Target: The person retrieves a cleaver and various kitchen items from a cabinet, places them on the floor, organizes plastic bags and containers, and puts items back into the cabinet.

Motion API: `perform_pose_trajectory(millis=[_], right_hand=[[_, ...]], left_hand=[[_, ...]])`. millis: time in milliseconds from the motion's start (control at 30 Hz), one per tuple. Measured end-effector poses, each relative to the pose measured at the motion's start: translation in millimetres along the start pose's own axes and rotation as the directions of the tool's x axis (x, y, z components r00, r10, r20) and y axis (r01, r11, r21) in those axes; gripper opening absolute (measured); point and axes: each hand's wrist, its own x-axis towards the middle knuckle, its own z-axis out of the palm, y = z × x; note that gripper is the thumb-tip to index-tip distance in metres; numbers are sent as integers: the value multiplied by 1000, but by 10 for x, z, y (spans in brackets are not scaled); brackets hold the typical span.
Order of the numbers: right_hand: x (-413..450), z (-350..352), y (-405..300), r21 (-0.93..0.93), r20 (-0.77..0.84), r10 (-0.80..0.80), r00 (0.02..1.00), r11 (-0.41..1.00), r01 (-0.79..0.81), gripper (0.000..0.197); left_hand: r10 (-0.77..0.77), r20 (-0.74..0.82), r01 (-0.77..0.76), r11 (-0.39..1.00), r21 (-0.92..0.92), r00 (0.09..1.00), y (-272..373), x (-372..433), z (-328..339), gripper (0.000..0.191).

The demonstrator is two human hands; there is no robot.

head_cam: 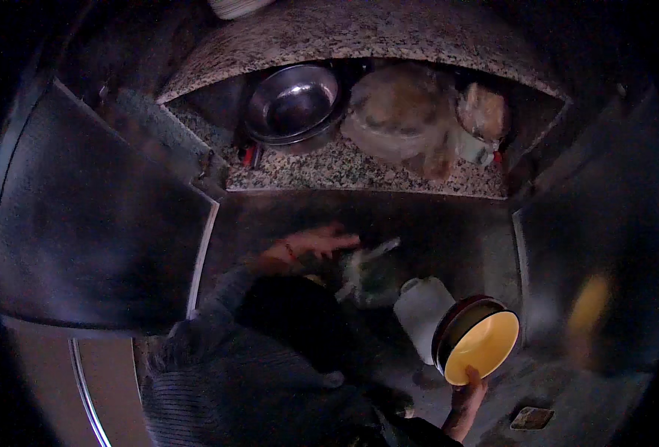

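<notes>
My right hand (469, 391) grips the rim of a stack of bowls (483, 346), the innermost yellow inside and the outer ones dark, tilted at the lower right. My left hand (321, 241) reaches out with fingers apart and nothing visible in it, left of a blurred greenish-white container (371, 276). A pale plastic jug (424, 310) stands just left of the bowls. Above the hands, a speckled stone shelf (318, 173) inside the cabinet holds shiny metal basins (296, 106), a large plastic-wrapped bundle (399, 112) and a smaller wrapped package (483, 112).
Dark cabinet doors stand open at the left (106, 223) and right (597, 240). The stone countertop edge (363, 47) overhangs the shelf. A small red object (248, 156) lies by the basins. On the floor at the lower right is a small diamond-shaped plate (532, 418).
</notes>
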Motion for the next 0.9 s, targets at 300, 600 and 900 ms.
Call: perform_pose_trajectory(millis=[300, 600, 900], right_hand=[[249, 49, 60, 63, 22, -145, 989, 988, 144, 50], [67, 158, -203, -27, 165, -47, 985, 998, 52, 42], [255, 89, -219, -219, 83, 10, 997, 976, 8, 48]], left_hand=[[105, -567, -575, 82, -814, 817, -306, 71, -1534, 77], [320, -723, -650, 724, -231, 613, -863, 303, -1804, 42], [-44, -378, -343, 336, -877, 925, -1145, -1712, -856, 12]])
